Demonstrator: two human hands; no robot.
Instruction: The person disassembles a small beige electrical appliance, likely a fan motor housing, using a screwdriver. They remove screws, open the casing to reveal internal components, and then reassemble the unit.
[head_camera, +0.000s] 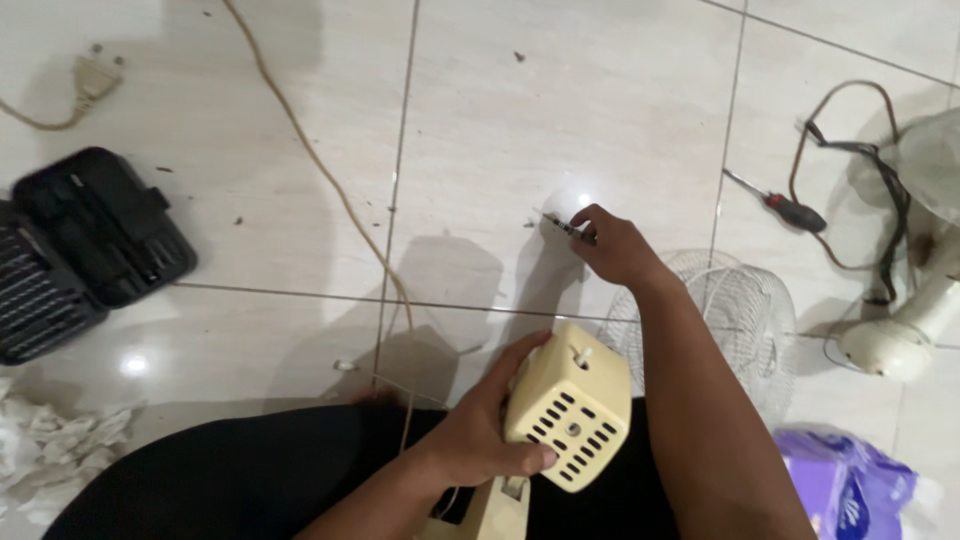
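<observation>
gripping cream fan motor housing (568, 408) near, left hand (480, 432) fingers closed around it; right hand (615, 245) pinching small screw (565, 228) on floor (560, 110), far.

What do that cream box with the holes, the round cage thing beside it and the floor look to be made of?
The cream vented housing, held in the left hand, looks like matte moulded plastic, going by its rounded edges and even slots. The fan guard seems thin white-coated wire. The floor looks like glazed tile: glossy, with grout lines and light glare.

Cream vented fan motor housing (568, 408) tilted above lap, small screw (565, 226) on floor tile
</observation>
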